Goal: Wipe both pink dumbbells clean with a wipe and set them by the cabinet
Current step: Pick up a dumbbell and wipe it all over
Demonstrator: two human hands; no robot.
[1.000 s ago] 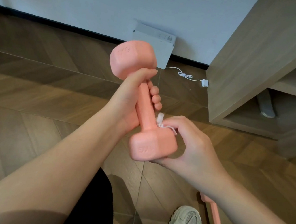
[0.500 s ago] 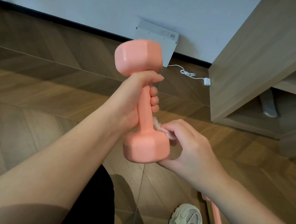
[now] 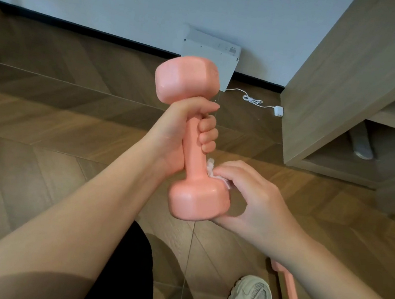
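Observation:
My left hand [image 3: 181,131] grips the handle of a pink dumbbell [image 3: 192,148] and holds it nearly upright in the air, one head up and the other down. My right hand [image 3: 252,201] presses a crumpled white wipe [image 3: 211,169] against the top right side of the lower head; most of the wipe is hidden under my fingers. The second pink dumbbell [image 3: 288,288] lies on the floor at the lower right, largely covered by my right forearm. The wooden cabinet [image 3: 343,76] stands at the right.
A white flat device [image 3: 215,57] leans on the wall behind the dumbbell, with a white cable and plug [image 3: 278,110] on the wooden floor. A grey object [image 3: 361,143] sits in the cabinet's bottom shelf. My white shoe [image 3: 250,295] is at the bottom.
The dumbbell has turned in my left hand, so the number on its lower head faces away. It stands more upright, and my right hand with the wipe stays at the lower head.

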